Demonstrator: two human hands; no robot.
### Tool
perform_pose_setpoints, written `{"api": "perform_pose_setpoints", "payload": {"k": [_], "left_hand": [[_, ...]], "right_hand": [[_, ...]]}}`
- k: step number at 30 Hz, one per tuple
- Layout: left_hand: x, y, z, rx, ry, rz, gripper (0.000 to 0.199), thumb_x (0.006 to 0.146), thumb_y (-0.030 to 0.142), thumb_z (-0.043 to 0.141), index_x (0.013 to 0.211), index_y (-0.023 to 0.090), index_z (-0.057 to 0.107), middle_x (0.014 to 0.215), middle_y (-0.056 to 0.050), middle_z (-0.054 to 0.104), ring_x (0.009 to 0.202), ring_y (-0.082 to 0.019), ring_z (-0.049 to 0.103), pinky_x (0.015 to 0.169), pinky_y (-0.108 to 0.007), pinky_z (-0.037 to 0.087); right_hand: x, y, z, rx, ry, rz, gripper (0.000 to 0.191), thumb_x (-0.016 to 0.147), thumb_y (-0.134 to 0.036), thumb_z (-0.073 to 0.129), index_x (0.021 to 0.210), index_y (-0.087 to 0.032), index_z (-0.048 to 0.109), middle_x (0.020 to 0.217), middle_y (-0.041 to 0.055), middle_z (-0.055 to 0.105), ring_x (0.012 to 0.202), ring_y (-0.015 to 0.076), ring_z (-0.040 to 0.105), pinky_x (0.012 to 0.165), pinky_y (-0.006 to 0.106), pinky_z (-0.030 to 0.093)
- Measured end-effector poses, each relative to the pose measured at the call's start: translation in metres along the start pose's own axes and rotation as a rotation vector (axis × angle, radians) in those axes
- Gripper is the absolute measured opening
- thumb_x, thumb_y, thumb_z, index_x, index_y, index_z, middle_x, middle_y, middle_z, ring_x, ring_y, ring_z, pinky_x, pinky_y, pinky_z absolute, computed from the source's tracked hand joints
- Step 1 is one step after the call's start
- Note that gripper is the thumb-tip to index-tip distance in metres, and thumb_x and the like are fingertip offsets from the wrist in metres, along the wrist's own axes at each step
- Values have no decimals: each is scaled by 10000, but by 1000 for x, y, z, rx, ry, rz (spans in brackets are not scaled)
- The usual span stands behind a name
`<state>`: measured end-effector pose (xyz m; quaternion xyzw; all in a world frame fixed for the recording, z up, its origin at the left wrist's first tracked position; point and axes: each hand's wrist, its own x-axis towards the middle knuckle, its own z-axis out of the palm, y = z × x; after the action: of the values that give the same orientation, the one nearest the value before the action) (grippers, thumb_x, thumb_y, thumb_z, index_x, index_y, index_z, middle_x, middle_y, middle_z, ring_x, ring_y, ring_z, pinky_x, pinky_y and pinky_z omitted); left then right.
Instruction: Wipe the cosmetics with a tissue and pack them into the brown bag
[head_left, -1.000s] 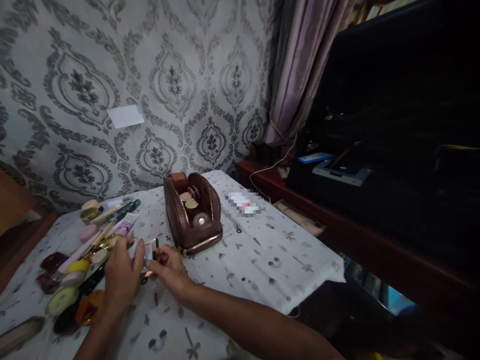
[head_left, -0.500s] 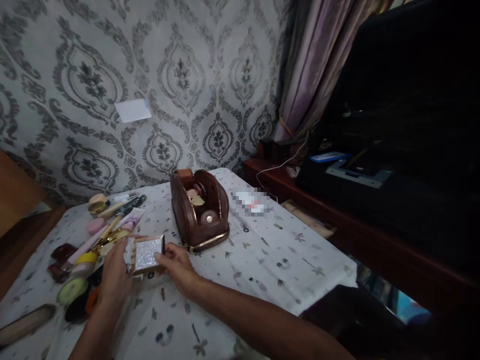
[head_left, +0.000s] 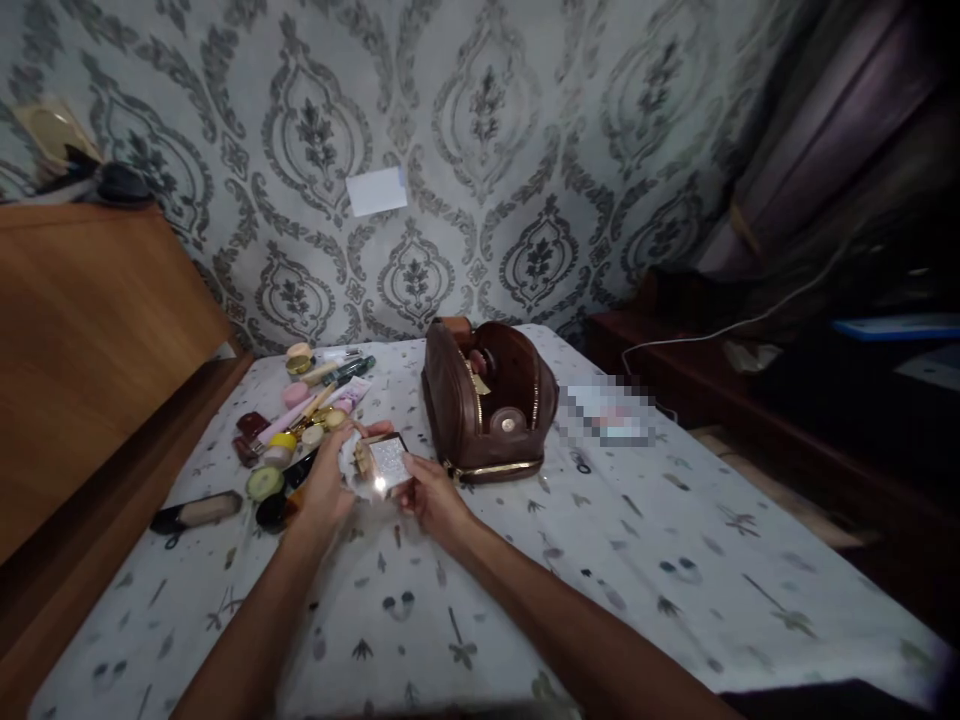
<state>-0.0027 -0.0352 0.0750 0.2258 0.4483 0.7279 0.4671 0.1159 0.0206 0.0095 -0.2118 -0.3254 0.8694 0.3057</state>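
Cosmetic bag (head_left: pixel 451 420), brown, leather-look: standing on the patterned tablecloth (head_left: pixel 480 620), main zip undone, gold-toned zip along its near lower edge, round metal snap (head_left: pixel 508 425) on the flap. Inside: a dark red rounded item (head_left: pixel 489 362) and a gold-toned piece (head_left: pixel 479 383), partly hidden.

Glitter-faced case (head_left: pixel 389 462), silver panel with a dark edge: held just left of the bag's near end, apart from it. Left hand (head_left: pixel 331 475): fingers curled and clamped about the case's left end, together with a crumpled white piece (head_left: pixel 349 452), too blurred to name. Right hand (head_left: pixel 435 498): clamped on the case's right edge, thumb on the glittered face, fingers beneath.

Cosmetics, assorted, lying in a loose group left of the bag and beyond the left hand: pink-and-white squeeze tube (head_left: pixel 355 392); dark green slender container (head_left: pixel 352 370); pink round pot (head_left: pixel 295 394); yellow-banded jar (head_left: pixel 282 446); pale green-lidded jar (head_left: pixel 265 484); dark red item (head_left: pixel 250 426). Farther left of the bag, nearer the person: elongated black-and-beige item (head_left: pixel 196 512).

Pixelated flat item (head_left: pixel 611 410): right of the bag, near it. Pale card (head_left: pixel 377 191): on the damask-patterned wall (head_left: pixel 487 100), above and left of the bag.
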Motion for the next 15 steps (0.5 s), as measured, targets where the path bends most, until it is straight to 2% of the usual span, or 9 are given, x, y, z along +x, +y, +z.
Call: {"api": "perform_pose_setpoints", "payload": {"k": [5, 8, 11, 15], "left_hand": [[-3, 10, -10, 50, -126, -45, 206, 667, 303, 726, 650, 198, 550, 910, -70, 767, 969, -267, 691, 790, -332, 542], [-2, 10, -11, 72, -180, -55, 201, 653, 297, 723, 631, 194, 553, 901, -64, 756, 891, -247, 692, 749, -318, 539], [-2, 5, -6, 115, -143, -23, 193, 621, 288, 727, 619, 186, 564, 883, -43, 737, 763, -193, 664, 678, -279, 522], [-2, -3, -3, 216, -68, 87, 186, 638, 311, 711, 656, 186, 575, 785, -12, 680, 650, -143, 591, 603, -242, 477]], "right_hand": [[-3, -4, 1, -74, -58, -14, 448, 599, -544, 847, 744, -157, 674, 529, -27, 618, 435, 76, 494, 418, 192, 326], [-1, -4, 3, -14, 19, -67, 511, 541, -493, 892, 894, -186, 687, 614, -39, 672, 467, 89, 527, 458, 212, 389], [0, -4, 4, 50, 126, -80, 566, 454, -446, 934, 879, -192, 660, 718, -23, 721, 568, 111, 600, 540, 229, 458], [1, -2, 5, 82, 174, -75, 537, 446, -404, 944, 821, -187, 627, 698, -21, 718, 630, 124, 633, 613, 238, 484]]}}
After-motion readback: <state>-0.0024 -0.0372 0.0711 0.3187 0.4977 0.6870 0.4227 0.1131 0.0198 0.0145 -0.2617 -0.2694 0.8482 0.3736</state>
